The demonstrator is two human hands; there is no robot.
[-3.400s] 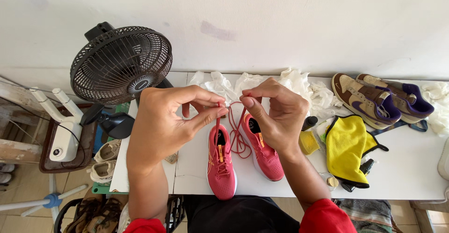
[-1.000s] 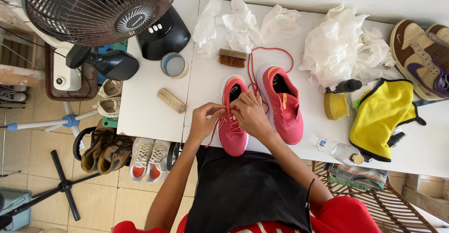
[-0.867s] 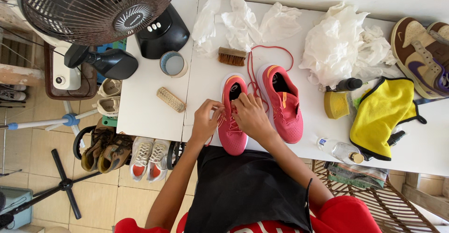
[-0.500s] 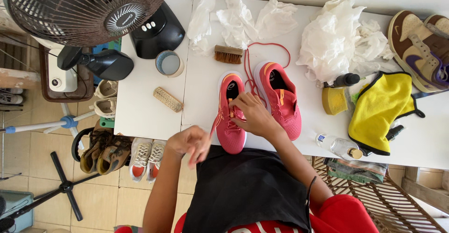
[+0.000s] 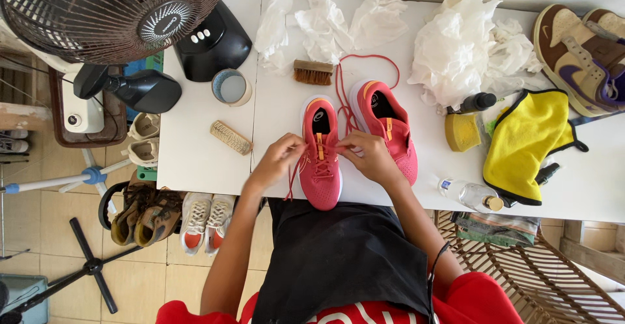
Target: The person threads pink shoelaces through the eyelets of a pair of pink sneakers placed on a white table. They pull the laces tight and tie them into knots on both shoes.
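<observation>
Pink running shoe (image 5: 320, 168): lies toe toward the person at the near edge of the white bench (image 5: 195, 161), its mate (image 5: 387, 129) just beside it
Red lace (image 5: 345, 96): loops up between the two shoes toward the brush (image 5: 313, 72)
Left hand (image 5: 277, 161): fingers pinched on the lace at the shoe's left eyelets
Right hand (image 5: 371, 158): fingers pinched on the lace at the right eyelets
Nearby: yellow cloth (image 5: 524, 145), yellow sponge (image 5: 462, 132), crumpled white paper (image 5: 456, 44), black fan (image 5: 111, 12)

Bare forearms run up from short bright red sleeves to the ringless left hand (image 5: 277, 161) and right hand (image 5: 371, 158), a long black apron covers the lap, and a thin black cord hangs beside the right elbow.
</observation>
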